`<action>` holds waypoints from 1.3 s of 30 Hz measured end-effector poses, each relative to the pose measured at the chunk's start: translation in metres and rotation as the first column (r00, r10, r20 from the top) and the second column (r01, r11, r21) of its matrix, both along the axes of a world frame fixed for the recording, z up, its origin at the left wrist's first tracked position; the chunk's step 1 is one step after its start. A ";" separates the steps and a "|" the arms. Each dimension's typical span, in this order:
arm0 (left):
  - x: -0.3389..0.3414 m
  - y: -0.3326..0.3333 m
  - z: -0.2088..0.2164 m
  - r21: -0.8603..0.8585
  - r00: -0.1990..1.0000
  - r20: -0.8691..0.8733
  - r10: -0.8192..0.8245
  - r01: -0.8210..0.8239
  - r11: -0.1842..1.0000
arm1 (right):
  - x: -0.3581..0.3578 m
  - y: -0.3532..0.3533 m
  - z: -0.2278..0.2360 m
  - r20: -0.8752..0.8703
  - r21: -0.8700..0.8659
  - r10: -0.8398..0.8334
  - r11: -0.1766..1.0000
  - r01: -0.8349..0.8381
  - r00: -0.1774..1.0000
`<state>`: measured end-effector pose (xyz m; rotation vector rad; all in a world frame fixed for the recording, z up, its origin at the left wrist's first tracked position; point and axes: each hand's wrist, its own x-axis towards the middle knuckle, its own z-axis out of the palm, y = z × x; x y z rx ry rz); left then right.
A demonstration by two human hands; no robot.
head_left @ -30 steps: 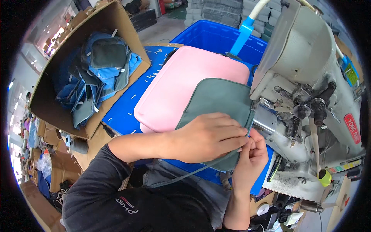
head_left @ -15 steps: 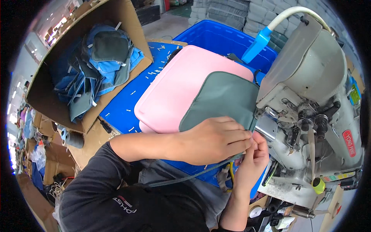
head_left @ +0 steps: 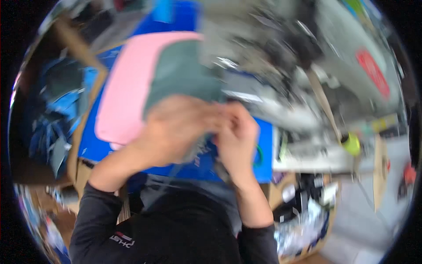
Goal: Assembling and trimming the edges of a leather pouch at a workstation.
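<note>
The picture is heavily blurred by motion. My left hand (head_left: 178, 127) lies flat on a grey-green fabric piece (head_left: 182, 72), pressing its near edge. My right hand (head_left: 237, 136) meets it at the same edge, fingers pinched on the fabric beside the sewing machine (head_left: 307, 66). The grey-green piece overlaps a pink fabric panel (head_left: 127, 92) that lies on a blue surface (head_left: 105, 147). A thin strap or cord hangs down from under my hands toward my lap.
A cardboard box (head_left: 57, 101) holding blue and grey fabric pieces stands at the left. A yellow-green knob (head_left: 351, 143) sticks out at the machine's front. Clutter and bags lie on the floor at the lower right.
The view has swung sharply and closed in, so everything is smeared. Both hands stay together on the grey-green fabric's edge at the machine.
</note>
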<state>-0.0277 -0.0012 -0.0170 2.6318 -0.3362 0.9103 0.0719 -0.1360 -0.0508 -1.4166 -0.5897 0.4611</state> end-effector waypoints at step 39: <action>0.003 0.002 -0.001 -0.097 0.986 0.169 -0.015 0.032 0.995 | -0.056 -0.078 0.023 0.154 -0.003 0.206 0.978 -0.208 0.966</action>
